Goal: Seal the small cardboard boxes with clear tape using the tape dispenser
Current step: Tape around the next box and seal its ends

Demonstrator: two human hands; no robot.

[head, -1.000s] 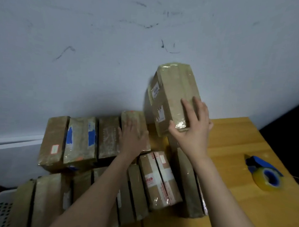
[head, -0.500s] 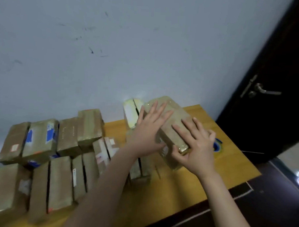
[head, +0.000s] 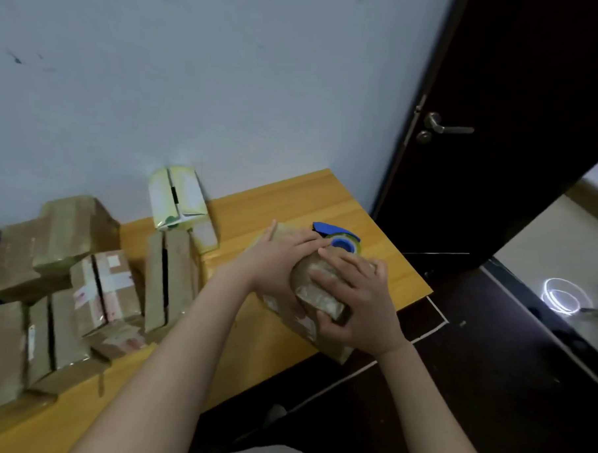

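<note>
A small brown cardboard box (head: 317, 290), shiny with tape, lies near the right front corner of the wooden table (head: 291, 205). My left hand (head: 275, 259) rests on its left side with straight fingers across the top. My right hand (head: 352, 300) grips its near right end, thumb curled under the edge. Just behind the box sits the blue tape dispenser (head: 338, 236) with a roll of clear tape, partly hidden by my fingers.
Several taped brown boxes (head: 106, 286) crowd the table's left half, some stacked. A pale green-white carton (head: 177, 200) leans on the wall. A dark door (head: 500, 132) with a handle stands to the right, dark floor below the table edge.
The box came down from the air by the wall to the table's right front corner. My left hand left the stack and joined it. The view swung right, showing the door.
</note>
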